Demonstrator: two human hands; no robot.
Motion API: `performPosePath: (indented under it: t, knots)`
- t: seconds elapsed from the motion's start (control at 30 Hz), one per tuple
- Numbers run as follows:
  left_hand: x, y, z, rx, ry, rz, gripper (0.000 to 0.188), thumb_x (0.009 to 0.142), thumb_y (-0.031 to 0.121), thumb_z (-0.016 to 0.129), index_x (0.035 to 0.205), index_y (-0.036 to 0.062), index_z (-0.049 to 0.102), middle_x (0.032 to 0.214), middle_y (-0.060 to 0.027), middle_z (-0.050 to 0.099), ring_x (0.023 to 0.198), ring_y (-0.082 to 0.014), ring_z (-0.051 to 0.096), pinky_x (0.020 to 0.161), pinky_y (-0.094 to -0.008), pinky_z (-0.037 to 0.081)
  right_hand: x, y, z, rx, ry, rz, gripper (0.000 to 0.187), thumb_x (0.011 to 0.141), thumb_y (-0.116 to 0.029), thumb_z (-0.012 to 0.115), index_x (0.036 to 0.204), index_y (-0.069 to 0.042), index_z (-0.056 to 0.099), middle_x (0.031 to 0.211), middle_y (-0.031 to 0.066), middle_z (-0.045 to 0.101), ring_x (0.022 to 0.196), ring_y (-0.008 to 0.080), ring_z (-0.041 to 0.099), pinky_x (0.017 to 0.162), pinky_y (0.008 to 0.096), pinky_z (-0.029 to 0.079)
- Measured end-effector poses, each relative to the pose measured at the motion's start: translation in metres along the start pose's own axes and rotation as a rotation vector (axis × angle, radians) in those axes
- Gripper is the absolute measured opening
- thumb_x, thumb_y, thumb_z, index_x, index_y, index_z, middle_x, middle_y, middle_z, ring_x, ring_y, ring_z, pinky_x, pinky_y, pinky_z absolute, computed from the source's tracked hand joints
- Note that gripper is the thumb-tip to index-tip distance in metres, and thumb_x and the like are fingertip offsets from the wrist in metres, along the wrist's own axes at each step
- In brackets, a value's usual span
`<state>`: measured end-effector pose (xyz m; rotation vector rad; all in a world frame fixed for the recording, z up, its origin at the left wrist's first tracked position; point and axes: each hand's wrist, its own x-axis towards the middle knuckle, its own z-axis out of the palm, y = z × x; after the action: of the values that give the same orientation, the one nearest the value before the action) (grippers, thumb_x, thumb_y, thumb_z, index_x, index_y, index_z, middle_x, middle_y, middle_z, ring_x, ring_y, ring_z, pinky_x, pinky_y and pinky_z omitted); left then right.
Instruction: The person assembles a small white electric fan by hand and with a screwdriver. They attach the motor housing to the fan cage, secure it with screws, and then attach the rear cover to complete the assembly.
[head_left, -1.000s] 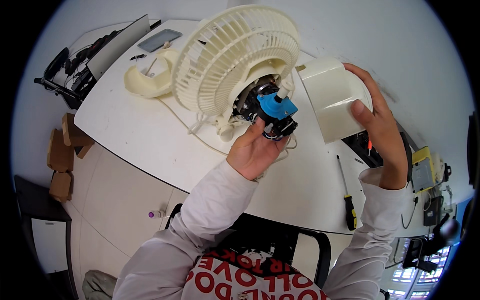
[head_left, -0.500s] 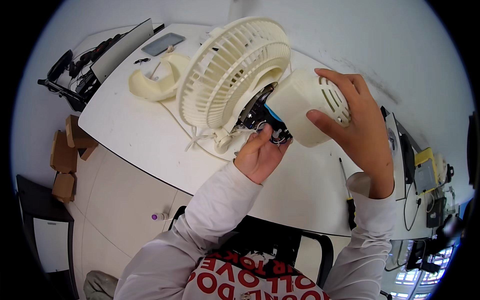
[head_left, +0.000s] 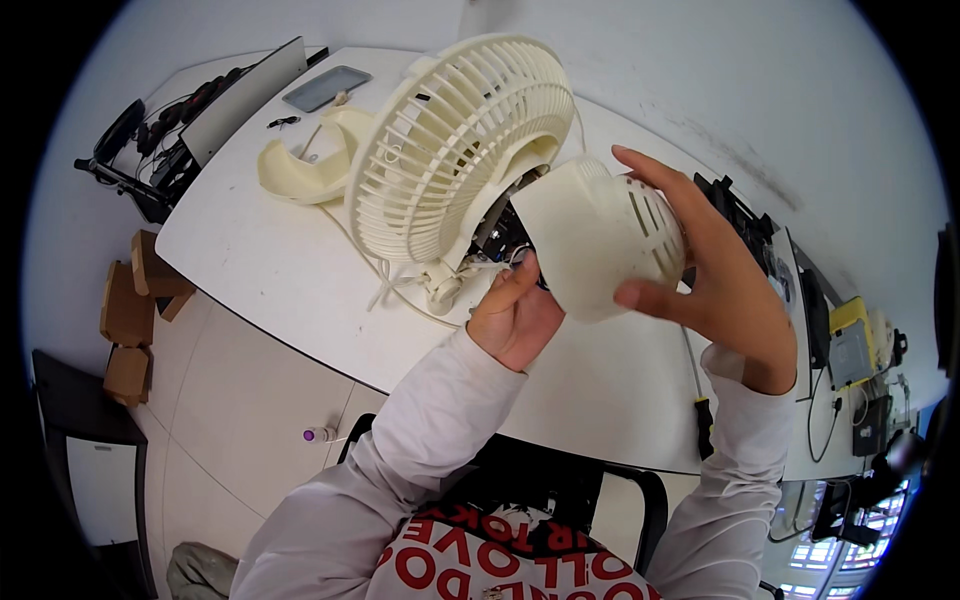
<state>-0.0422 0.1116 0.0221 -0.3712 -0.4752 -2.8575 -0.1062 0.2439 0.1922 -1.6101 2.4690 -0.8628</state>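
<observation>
A cream fan cage (head_left: 440,160) stands tilted on the white table, its open motor part (head_left: 500,235) dark with wires at the back. My right hand (head_left: 715,270) grips a cream motor cover (head_left: 590,240) with vent slots, thumb on the near side and fingers over the far side. The cover's open edge sits over the motor part and hides much of it. Below it, my left hand (head_left: 520,310) closes thumb and fingers around the underside of the motor part by the wires. Its fingertips are hidden behind the cover.
A curved cream fan piece (head_left: 310,170), a grey tray (head_left: 327,88) and a small black cable (head_left: 284,122) lie at the far left. A screwdriver (head_left: 703,420) with a yellow-black handle lies at the right near edge. Cardboard boxes (head_left: 128,310) stand on the floor at left.
The motor cover has moved left and turned onto the motor part, covering more of it, including the blue piece. My right hand has turned with it; my left hand has barely shifted.
</observation>
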Motion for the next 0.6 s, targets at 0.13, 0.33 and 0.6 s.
performPosePath:
  t: [0.13, 0.33, 0.6]
  knots:
    - [0.003, 0.0, 0.0, 0.075, -0.04, -0.003, 0.065, 0.097, 0.039, 0.041, 0.149, 0.0102, 0.016, 0.152, -0.0109, 0.024, 0.139, -0.0303, 0.025, 0.113, -0.0488, 0.025, -0.001, 0.002, 0.001, 0.105, -0.036, -0.004, 0.094, 0.059, -0.006, 0.083, 0.142, -0.015, 0.038, 0.126, 0.0056, 0.048, 0.116, 0.0207, 0.049, 0.088, 0.0354, 0.05]
    - [0.001, 0.001, 0.001, -0.032, -0.02, -0.025, 0.059, 0.094, 0.034, 0.05, 0.144, 0.0094, 0.029, 0.145, -0.0064, 0.036, 0.135, -0.0251, 0.033, 0.112, -0.0454, 0.026, -0.006, -0.002, 0.001, 0.093, -0.006, 0.004, 0.098, 0.054, -0.006, 0.084, 0.141, -0.014, 0.04, 0.125, 0.0054, 0.051, 0.114, 0.0192, 0.051, 0.088, 0.033, 0.049]
    - [-0.003, 0.001, -0.01, -0.125, -0.008, 0.022, 0.051, 0.091, 0.031, 0.061, 0.135, 0.0147, 0.042, 0.132, -0.0016, 0.051, 0.123, -0.0227, 0.046, 0.108, -0.0424, 0.031, -0.015, 0.02, -0.012, 0.589, 0.131, 0.186, 0.06, 0.09, -0.052, 0.049, 0.13, -0.008, 0.047, 0.119, 0.0077, 0.058, 0.104, 0.0196, 0.058, 0.078, 0.0303, 0.051]
